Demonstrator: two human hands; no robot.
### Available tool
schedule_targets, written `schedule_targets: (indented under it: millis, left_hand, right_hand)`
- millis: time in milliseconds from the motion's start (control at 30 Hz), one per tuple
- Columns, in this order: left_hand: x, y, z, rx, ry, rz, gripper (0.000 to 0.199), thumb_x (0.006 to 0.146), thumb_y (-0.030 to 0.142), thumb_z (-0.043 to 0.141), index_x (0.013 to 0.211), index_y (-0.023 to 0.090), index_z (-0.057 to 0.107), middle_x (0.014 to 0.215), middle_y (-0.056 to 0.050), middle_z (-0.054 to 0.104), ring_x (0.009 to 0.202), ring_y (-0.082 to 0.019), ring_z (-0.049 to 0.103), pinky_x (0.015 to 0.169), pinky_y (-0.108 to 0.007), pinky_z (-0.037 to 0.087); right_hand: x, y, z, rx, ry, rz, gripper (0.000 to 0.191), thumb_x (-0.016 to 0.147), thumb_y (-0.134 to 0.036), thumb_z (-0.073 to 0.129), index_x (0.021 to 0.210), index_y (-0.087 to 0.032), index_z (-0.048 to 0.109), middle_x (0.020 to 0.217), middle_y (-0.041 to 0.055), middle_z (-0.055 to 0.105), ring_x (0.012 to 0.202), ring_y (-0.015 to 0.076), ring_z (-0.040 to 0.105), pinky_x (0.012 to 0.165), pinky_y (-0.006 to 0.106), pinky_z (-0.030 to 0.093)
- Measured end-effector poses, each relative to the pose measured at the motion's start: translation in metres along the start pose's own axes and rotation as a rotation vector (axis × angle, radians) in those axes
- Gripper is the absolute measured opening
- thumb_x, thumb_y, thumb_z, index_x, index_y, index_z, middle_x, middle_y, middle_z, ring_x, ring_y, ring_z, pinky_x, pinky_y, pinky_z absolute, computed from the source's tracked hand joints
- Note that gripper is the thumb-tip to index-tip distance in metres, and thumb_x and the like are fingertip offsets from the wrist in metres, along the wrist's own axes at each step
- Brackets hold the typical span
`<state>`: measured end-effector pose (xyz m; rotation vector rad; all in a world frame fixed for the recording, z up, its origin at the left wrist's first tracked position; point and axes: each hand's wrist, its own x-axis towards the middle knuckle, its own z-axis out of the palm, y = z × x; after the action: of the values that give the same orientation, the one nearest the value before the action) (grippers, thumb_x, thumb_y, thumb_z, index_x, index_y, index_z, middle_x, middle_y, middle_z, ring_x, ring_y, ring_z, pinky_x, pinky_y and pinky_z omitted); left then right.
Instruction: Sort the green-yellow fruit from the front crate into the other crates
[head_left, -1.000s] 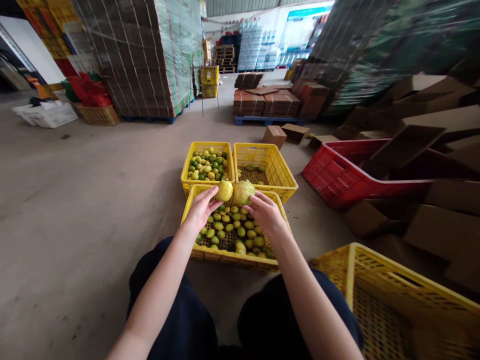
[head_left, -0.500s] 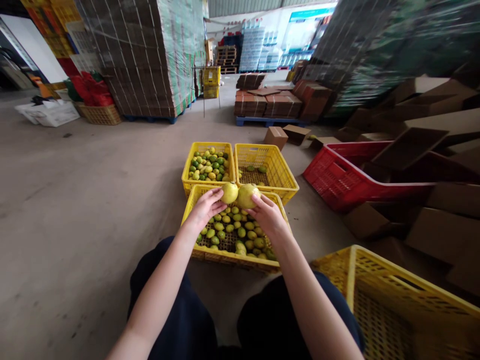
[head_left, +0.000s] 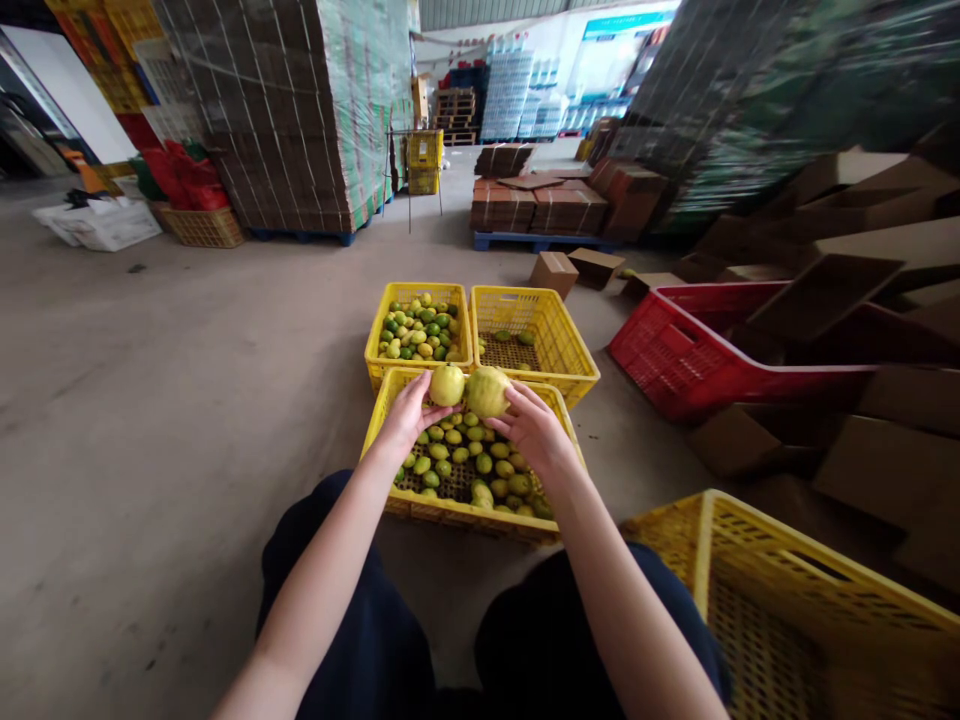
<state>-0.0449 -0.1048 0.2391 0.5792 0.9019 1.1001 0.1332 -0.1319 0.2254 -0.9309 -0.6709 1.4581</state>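
Note:
In my left hand (head_left: pixel 407 416) is a round yellow-green fruit (head_left: pixel 448 385), which looks like a guava, held between thumb and fingers. My right hand (head_left: pixel 537 428) grips a slightly larger, greener fruit (head_left: pixel 487 392) of the same kind by its right side. Both fruits are held up side by side, a narrow gap between them, over a yellow plastic crate (head_left: pixel 472 517). Inside that crate lie many smaller green and yellow fruits (head_left: pixel 484 464), with part of the slatted floor showing.
Behind stand a yellow crate (head_left: pixel 371 350) well filled with fruit and another yellow crate (head_left: pixel 574 375) with a few. At the right are a large yellow crate (head_left: pixel 705 560), a red crate (head_left: pixel 652 345) and cardboard boxes (head_left: pixel 862 460). Wrapped stacks (head_left: pixel 277 120) rise farther back.
The fruit in my left hand has shifted a little left and turned, its dark end no longer showing. The right-hand fruit has moved slightly left and turned too.

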Motion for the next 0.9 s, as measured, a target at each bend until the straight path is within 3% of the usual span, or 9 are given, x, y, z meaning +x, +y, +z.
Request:
schedule_targets:
  millis: [233,367,467,567,667,800,900]
  left_hand:
    - [-0.003,-0.005,0.003,0.136,-0.132,0.054,0.027,0.069,0.021,0.078,0.093,0.015,0.066,0.100,-0.009,0.069,0.087,-0.022,0.069,0.090,-0.039,0.053]
    - [-0.003,-0.009,0.002,0.141,-0.150,0.089,0.031,0.067,0.028,0.080,0.090,0.017,0.062,0.100,-0.008,0.069,0.088,-0.021,0.067,0.089,-0.040,0.052]
    - [-0.003,-0.009,0.003,0.206,-0.152,0.106,0.028,0.070,0.035,0.077,0.089,0.017,0.066,0.099,-0.008,0.069,0.095,-0.021,0.065,0.088,-0.034,0.050]
    - [-0.001,-0.009,0.006,0.191,-0.060,0.047,0.025,0.076,0.039,0.069,0.087,0.016,0.069,0.083,-0.006,0.070,0.078,-0.017,0.064,0.069,-0.024,0.049]
    - [0.000,-0.004,0.008,0.015,0.023,-0.034,0.034,0.083,0.045,0.052,0.082,0.013,0.067,0.060,-0.004,0.063,0.048,-0.011,0.053,0.046,-0.020,0.039]
    - [-0.003,0.003,0.007,-0.217,-0.169,-0.049,0.037,0.083,0.039,0.041,0.080,0.011,0.065,0.060,-0.005,0.061,0.040,-0.009,0.047,0.039,-0.020,0.035]
    - [-0.006,0.003,0.009,-0.340,-0.237,-0.031,0.036,0.083,0.036,0.041,0.078,0.010,0.064,0.061,-0.004,0.060,0.040,-0.009,0.047,0.037,-0.020,0.036]
  right_hand:
    - [0.002,0.001,0.001,0.017,-0.027,0.044,0.031,0.061,-0.037,0.079,0.086,-0.023,0.067,0.072,0.0005,0.072,0.063,0.0179,0.069,0.061,0.029,0.059]
    - [-0.002,0.006,0.007,-0.057,-0.028,-0.024,0.032,0.064,-0.038,0.079,0.090,-0.023,0.070,0.086,0.0001,0.074,0.073,0.0179,0.070,0.067,0.029,0.059]
    - [-0.003,0.011,0.012,-0.076,-0.026,-0.026,0.033,0.062,-0.036,0.081,0.089,-0.022,0.070,0.089,-0.0003,0.073,0.077,0.0186,0.069,0.067,0.029,0.059]
    - [-0.003,0.012,0.014,-0.032,-0.008,0.063,0.026,0.064,-0.040,0.076,0.082,-0.021,0.068,0.079,0.0011,0.073,0.066,0.0189,0.067,0.053,0.029,0.057]
    - [-0.003,0.008,0.014,0.031,-0.055,0.159,0.029,0.068,-0.047,0.067,0.075,-0.019,0.067,0.069,0.0040,0.070,0.047,0.0158,0.059,0.032,0.024,0.043]
    - [-0.004,0.003,0.015,0.145,-0.163,0.126,0.032,0.068,-0.048,0.063,0.070,-0.016,0.063,0.066,0.0058,0.068,0.033,0.0113,0.048,0.023,0.022,0.025]
    - [-0.003,0.004,0.017,0.254,-0.180,0.134,0.029,0.067,-0.044,0.062,0.070,-0.015,0.062,0.064,0.0061,0.067,0.041,0.0150,0.055,0.030,0.024,0.038]
